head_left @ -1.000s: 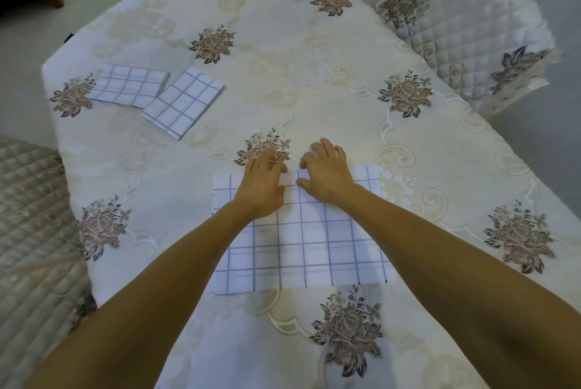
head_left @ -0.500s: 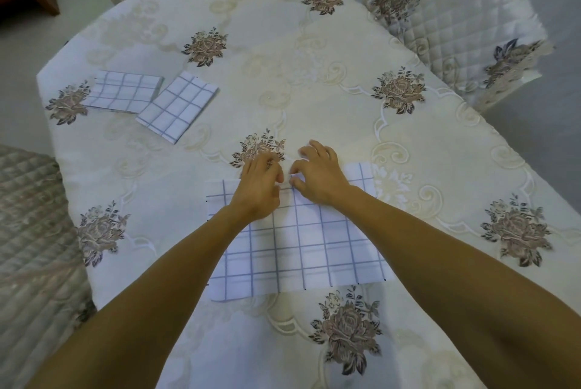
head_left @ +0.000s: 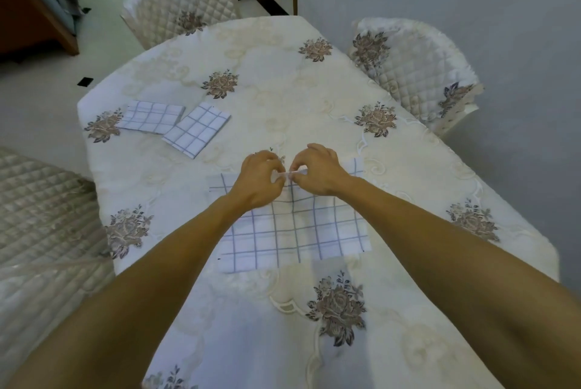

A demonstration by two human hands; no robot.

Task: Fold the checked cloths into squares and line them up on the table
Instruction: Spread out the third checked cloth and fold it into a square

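Note:
A white checked cloth (head_left: 295, 231) lies spread flat on the table in front of me. My left hand (head_left: 259, 179) and my right hand (head_left: 317, 173) meet at the middle of its far edge, each pinching that edge between thumb and fingers and lifting it slightly. Two folded checked cloths rest at the far left of the table: one square (head_left: 151, 116) lies flat, and a second square (head_left: 196, 129) sits turned at an angle, its corner touching the first.
The table (head_left: 283, 90) wears a cream cloth with brown rose prints. Quilted chairs stand at the far end (head_left: 182, 2), the right (head_left: 418, 68) and the near left (head_left: 37, 206). A grey wall runs along the right side.
Both hands went from pressing flat on the cloth's far edge to pinching it with curled fingers, raising the edge a little. The camera has tilted up, showing more of the room.

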